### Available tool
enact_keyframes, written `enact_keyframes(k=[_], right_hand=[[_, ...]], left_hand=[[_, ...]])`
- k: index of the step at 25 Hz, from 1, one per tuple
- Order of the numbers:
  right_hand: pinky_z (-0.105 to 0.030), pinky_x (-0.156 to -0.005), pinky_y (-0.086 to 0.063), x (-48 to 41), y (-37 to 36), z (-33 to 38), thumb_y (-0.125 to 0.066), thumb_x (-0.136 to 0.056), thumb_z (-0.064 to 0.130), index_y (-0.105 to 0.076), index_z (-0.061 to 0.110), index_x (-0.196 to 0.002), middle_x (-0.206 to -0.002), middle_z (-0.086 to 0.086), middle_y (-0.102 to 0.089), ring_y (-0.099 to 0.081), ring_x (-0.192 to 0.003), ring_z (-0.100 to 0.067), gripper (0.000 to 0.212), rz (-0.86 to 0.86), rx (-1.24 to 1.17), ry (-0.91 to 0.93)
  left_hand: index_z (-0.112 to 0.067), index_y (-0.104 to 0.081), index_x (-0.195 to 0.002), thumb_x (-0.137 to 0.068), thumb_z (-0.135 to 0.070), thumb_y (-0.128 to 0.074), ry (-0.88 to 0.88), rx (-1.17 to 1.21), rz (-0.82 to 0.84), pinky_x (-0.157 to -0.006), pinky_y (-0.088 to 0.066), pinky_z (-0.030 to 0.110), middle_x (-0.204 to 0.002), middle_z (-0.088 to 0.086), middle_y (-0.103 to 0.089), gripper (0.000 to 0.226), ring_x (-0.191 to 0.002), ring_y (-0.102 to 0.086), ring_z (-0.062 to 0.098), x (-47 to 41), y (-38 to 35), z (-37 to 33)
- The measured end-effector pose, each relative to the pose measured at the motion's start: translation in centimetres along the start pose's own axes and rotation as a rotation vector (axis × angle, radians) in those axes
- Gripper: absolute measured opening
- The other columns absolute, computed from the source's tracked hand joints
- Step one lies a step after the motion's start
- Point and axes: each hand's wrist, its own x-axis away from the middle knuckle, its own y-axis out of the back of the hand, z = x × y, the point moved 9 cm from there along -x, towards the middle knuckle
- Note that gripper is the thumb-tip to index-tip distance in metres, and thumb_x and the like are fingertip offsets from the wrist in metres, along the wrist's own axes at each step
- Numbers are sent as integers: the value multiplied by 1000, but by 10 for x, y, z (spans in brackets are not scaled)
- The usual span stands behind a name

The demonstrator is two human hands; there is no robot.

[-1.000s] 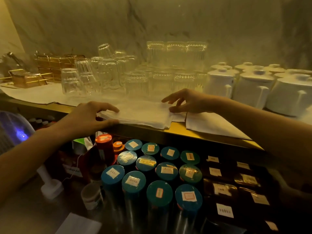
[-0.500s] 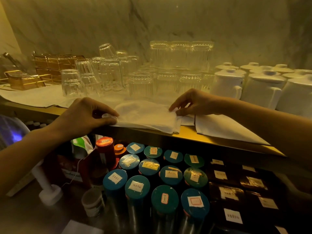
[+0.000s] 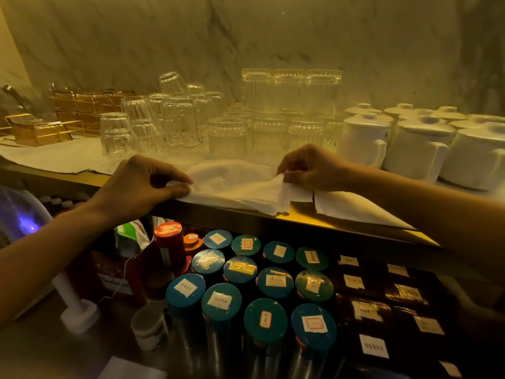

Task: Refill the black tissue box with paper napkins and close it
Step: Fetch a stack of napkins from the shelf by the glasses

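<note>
A stack of white paper napkins [image 3: 235, 184] lies at the front edge of the yellow shelf [image 3: 306, 216]. My left hand [image 3: 139, 184] pinches the stack's left end between thumb and fingers. My right hand [image 3: 308, 168] pinches its right end, and the edge there lifts and bunches. A second flat white napkin [image 3: 352, 207] lies on the shelf to the right, partly under my right forearm. No black tissue box is visible in this view.
Upturned clear glasses [image 3: 226, 124] crowd the shelf right behind the napkins. White lidded ceramic pots [image 3: 415, 144] stand at the right, gold wire holders [image 3: 38, 129] at the far left. Below the shelf stand several labelled tins with teal lids [image 3: 257, 285] and dark jars [image 3: 382, 296].
Both hands went from resting flat on the napkin stack to pinching its ends. The right edge now lifts and the stack is pushed together slightly.
</note>
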Motion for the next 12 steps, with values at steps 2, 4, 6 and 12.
enact_keyframes(k=[2,4,6,12], right_hand=[[-32,-82,-59,1,6,4,-62,-90,4,-71,10,-103,-98,-8,-70,-68,-87,-18,17,-50,-44,5],[-32,-81,-59,0,10,7,-63,-89,3,-72,7,-103,-99,-9,-70,-68,-86,-20,17,-93,-107,5],[-35,-79,-60,0,11,12,-63,-88,4,-71,8,-100,-100,-10,-70,-68,-87,-24,16,-116,-183,-9],[-37,-79,-60,-9,18,43,-64,-86,4,-70,20,-91,-99,-8,-69,-67,-90,-28,18,-176,-319,-18]], left_hand=[[-39,-68,-96,-81,-22,-73,9,11,-25,-72,-47,7,-94,-23,-64,23,-93,-60,-16,2,5,-1],[-36,-69,-96,-81,-19,-72,25,33,-51,-72,-46,6,-95,-22,-65,22,-93,-61,-16,4,12,-1],[-33,-70,-96,-81,-18,-72,30,46,-71,-71,-48,7,-96,-19,-67,22,-93,-62,-14,7,21,-2],[-20,-72,-103,-81,-12,-72,35,32,-113,-76,-48,3,-99,-14,-67,23,-102,-60,-9,21,55,-1]])
